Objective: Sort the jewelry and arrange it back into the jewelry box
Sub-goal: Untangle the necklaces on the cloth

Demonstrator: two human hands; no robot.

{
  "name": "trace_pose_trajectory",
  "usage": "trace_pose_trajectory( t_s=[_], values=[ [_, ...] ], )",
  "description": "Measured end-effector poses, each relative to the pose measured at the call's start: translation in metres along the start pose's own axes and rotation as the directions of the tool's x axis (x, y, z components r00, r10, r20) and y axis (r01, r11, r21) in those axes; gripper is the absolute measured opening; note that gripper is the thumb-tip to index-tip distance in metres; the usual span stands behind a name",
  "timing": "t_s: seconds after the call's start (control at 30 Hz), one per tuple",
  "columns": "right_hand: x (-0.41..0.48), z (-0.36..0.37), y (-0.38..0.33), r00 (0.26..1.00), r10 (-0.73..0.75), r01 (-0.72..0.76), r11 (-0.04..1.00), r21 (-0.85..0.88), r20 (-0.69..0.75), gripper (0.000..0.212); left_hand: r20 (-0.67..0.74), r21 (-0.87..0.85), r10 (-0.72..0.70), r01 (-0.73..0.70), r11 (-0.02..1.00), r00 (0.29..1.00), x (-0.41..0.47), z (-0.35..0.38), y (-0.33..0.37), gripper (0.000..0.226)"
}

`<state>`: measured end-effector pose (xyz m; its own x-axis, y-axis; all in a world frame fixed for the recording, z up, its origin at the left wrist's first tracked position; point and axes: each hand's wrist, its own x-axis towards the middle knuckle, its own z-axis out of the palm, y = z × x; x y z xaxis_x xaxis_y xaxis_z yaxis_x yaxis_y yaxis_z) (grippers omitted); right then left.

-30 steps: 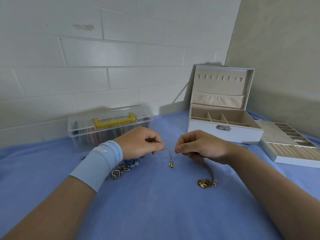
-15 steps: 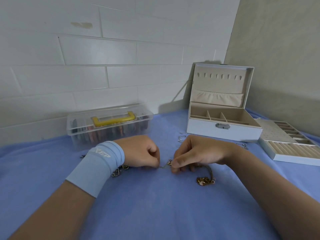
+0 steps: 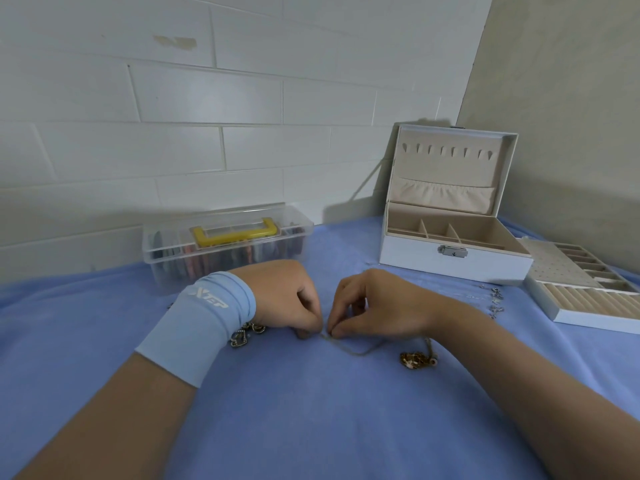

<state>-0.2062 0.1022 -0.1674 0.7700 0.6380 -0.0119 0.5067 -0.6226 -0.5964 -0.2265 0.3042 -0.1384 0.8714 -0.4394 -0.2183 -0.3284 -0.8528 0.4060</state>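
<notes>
A thin gold chain [image 3: 360, 349] lies on the blue cloth [image 3: 311, 410] just below the middle of the frame. One end is pinched between the two hands, which meet fingertip to fingertip down on the cloth. From there the chain curves to the right and runs toward a small gold clump of jewelry [image 3: 417, 360] lying on the cloth under the right forearm.

The left hand [image 3: 287, 297] is curled, thumb and forefinger pressed together on the chain end; a light blue wristband [image 3: 201, 323] wraps that wrist. The right hand [image 3: 374, 303] pinches the same spot from the other side, its other fingers bent above.

Under the left wrist, partly hidden, sits a little heap of charms [image 3: 244, 334], among them a heart-shaped piece. To the right of the right forearm a few small silver pieces [image 3: 495, 301] lie scattered on the cloth; they are too small to tell apart.

At the right of the frame, near the wall, the white jewelry box [image 3: 453, 261] stands with its lid up; the compartments that show hold nothing. Just beside it at the right edge lies its removed tray [image 3: 588, 299], with slots and a dotted panel.

Left of centre, against the white brick wall [image 3: 173, 116], stands a clear plastic case [image 3: 228, 247] with a yellow handle.
</notes>
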Motion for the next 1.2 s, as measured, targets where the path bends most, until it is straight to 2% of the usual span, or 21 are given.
trace_pose_trajectory(
  t_s=[0.23,0.43,0.57,0.77,0.93,1.03,1.07,1.13,1.2],
  values=[
    [0.000,0.005,-0.003,1.000,0.024,-0.023,1.000,0.017,-0.016,0.003,-0.015,-0.038,0.015,-0.015,0.999,1.000,0.000,0.001,-0.003,0.015],
    [0.001,0.006,-0.005,0.995,0.088,-0.085,0.994,0.070,-0.046,0.014,-0.066,-0.201,0.027,-0.040,0.979,0.997,0.003,0.001,-0.004,0.018],
    [0.003,0.007,-0.007,0.994,0.089,-0.083,0.992,0.098,-0.065,0.007,-0.095,-0.255,0.025,-0.048,0.966,0.995,0.003,0.000,-0.005,0.017],
    [0.000,-0.001,-0.004,0.985,0.148,-0.131,0.975,0.178,-0.085,0.022,-0.189,-0.255,-0.024,-0.025,0.967,0.982,0.006,-0.001,-0.011,0.015],
    [-0.003,-0.005,0.001,0.984,0.171,-0.151,0.945,0.289,-0.043,0.011,-0.218,-0.117,-0.031,0.006,0.993,0.976,0.008,-0.003,-0.018,0.017],
    [-0.003,-0.007,0.004,0.977,0.211,-0.186,0.927,0.326,-0.042,0.015,-0.249,-0.108,-0.043,0.016,0.994,0.968,0.009,-0.002,-0.021,0.020],
    [-0.003,-0.007,0.005,0.976,0.215,-0.188,0.923,0.336,-0.046,0.016,-0.262,-0.160,-0.045,0.003,0.987,0.964,0.011,-0.002,-0.021,0.021],
    [-0.002,-0.007,0.006,0.973,0.223,-0.188,0.911,0.368,-0.054,0.017,-0.269,-0.381,-0.047,-0.061,0.923,0.962,0.014,0.001,-0.017,0.019],
    [-0.002,-0.007,0.008,0.971,0.232,-0.190,0.899,0.395,-0.061,0.022,-0.208,-0.662,-0.032,-0.116,0.741,0.978,0.015,0.004,-0.009,0.020]
  ],
)
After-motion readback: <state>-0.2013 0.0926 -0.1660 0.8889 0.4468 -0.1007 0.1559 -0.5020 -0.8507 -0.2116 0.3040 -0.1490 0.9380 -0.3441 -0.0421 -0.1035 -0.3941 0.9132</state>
